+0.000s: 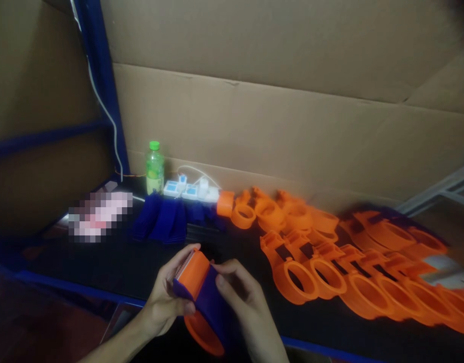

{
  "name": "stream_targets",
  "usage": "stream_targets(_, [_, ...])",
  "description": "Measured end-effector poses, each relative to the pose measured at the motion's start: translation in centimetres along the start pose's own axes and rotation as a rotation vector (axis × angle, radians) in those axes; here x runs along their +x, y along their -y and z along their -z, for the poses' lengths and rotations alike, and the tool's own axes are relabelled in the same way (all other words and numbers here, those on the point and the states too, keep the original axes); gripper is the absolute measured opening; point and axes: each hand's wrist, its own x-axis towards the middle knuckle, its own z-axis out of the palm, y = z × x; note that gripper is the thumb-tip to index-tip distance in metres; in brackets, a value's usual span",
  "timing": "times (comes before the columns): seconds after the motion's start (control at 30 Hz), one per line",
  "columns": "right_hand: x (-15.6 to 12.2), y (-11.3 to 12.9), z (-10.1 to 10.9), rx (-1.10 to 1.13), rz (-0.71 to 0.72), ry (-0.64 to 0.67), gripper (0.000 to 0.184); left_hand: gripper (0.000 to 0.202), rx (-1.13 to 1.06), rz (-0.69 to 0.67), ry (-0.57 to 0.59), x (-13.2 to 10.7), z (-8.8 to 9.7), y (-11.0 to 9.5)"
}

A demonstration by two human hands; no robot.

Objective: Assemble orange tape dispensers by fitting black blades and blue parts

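Observation:
An orange tape dispenser with a serrated cutting edge is tilted up in front of me at the table's near edge. My left hand is closed around its toothed end, thumb on the front. A dark blue cover lies along the dispenser's curved side. My right hand pinches that blue part near its upper edge, thumb on top and fingers partly hidden behind. The lower orange ring of the dispenser shows beneath the blue. Just beyond my hands lie stacks of flat dark blue pieces.
Several more orange tape dispensers lie in rows on the black table to the right. At the back stand a green-capped bottle and a white power strip. Cardboard walls the rear; a blue post rises at left.

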Motion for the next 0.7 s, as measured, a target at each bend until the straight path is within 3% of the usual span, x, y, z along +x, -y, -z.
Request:
stream_targets(0.17, [-0.8,0.0,0.2,-0.499,0.276,-0.110,0.030,0.075,-0.033,-0.068,-0.119,0.3,-0.1,0.8])
stream_targets(0.37, [-2.9,-2.6,-0.5,-1.006,0.726,-0.151,0.096,0.061,-0.084,-0.030,-0.369,0.2,-0.8,0.6])
stream_targets(0.47, [-3.0,-2.2,0.3,-1.127,0.785,-0.070,0.090,0.059,-0.061,-0.032,-0.391,0.0,-1.2,0.6])
stream_targets(0.57, [-2.7,0.2,3.0,-1.127,0.754,-0.034,0.082,0.053,-0.033,-0.089,-0.299,0.4,-1.4,0.8])
stream_targets(0.7, [-0.6,4.6,9.9,-1.115,0.666,-0.320,0.067,0.052,0.046,-0.236,-0.262,1.4,-1.0,1.0])
